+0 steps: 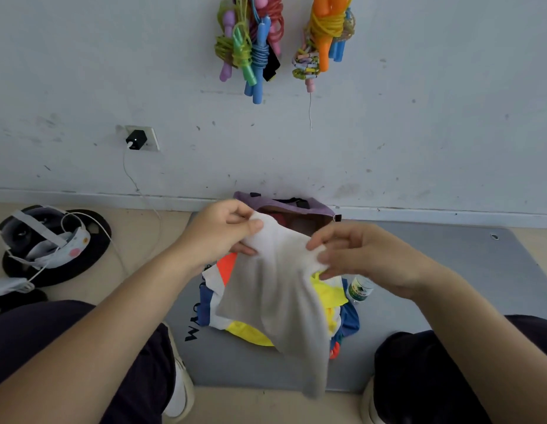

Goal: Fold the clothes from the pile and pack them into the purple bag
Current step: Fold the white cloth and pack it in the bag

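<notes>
I hold a white garment [278,295] up in front of me, and it hangs down over the pile. My left hand [218,232] pinches its upper left corner. My right hand [354,255] pinches its upper right edge with curled fingers. Under it lies the pile of clothes [244,327] in yellow, orange, blue and white on a grey mat [449,270]. The purple bag [299,206] stands open behind the pile, against the wall, partly hidden by my hands and the garment.
A small plastic bottle [360,289] lies right of the pile. At left are a headset [49,240] on a black disc, a white cable and a wall charger [136,139]. Skipping ropes [260,44] hang on the wall. My knees flank the mat.
</notes>
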A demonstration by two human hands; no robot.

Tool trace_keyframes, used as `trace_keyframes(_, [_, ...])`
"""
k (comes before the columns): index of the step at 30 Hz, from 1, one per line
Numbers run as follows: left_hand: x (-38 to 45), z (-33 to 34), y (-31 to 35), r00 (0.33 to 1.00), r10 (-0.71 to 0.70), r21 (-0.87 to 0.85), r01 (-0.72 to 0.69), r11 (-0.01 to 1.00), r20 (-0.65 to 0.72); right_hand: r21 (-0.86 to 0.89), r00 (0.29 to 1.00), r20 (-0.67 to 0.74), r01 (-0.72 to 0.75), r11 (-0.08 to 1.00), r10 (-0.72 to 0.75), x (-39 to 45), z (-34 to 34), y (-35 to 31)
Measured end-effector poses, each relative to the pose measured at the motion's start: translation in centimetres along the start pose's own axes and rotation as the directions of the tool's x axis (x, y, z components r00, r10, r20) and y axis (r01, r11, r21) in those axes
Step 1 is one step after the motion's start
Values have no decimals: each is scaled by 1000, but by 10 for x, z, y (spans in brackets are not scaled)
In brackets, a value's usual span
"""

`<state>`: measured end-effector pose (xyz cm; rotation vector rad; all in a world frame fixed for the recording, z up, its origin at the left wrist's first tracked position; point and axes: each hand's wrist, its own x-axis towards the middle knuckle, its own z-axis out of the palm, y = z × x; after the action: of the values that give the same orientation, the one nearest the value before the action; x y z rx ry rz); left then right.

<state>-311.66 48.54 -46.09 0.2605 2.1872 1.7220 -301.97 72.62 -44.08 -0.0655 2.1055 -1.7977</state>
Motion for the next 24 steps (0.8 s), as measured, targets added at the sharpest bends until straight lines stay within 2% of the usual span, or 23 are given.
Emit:
trace_keyframes(2, [-6, 12, 2, 994, 7, -32, -4, 999, 111, -18, 995, 96, 19, 1000, -17, 0, 11, -3])
trace_keyframes(3, [-8, 17, 4, 989, 14, -46, -8, 999, 145, -43, 996, 78, 46, 998, -43, 1, 16, -5])
trace_keyframes(6, [-16, 26, 10, 978, 46, -93, -28, 995, 204, -201, 974, -158, 132, 971, -165, 2, 28, -10])
trace_keyframes(9, [-21, 30, 12, 968, 60, -99, -37, 994, 243, -411, 877, -344, 181, 894, -336, 3, 34, -9])
trace_keyframes(12, [-24, 31, 13, 967, 69, -126, -39, 991, 244, -576, 787, -374, 218, 788, -491, 3, 35, -9])
trace_keyframes(15, [-24, 31, 14, 960, 96, -184, -48, 982, 264, -618, 727, -395, 243, 748, -562, 4, 37, -8])
trace_keyframes(17, [-26, 31, 15, 950, 154, -191, -103, 976, 273, -647, 702, -390, 251, 720, -596, 4, 36, -7])
trace_keyframes(19, [-27, 29, 15, 938, 230, -129, -202, 971, 259, -656, 742, -352, 239, 716, -571, 3, 29, -7])
trace_keyframes(22, [-23, 20, 14, 931, 275, -109, -256, 960, 238, -717, 901, -251, 72, 693, -354, 2, 6, -5])
trace_keyframes(24, [-19, 9, 14, 933, 289, -145, -262, 954, 213, -758, 940, -238, -21, 652, -246, 0, -11, -3])
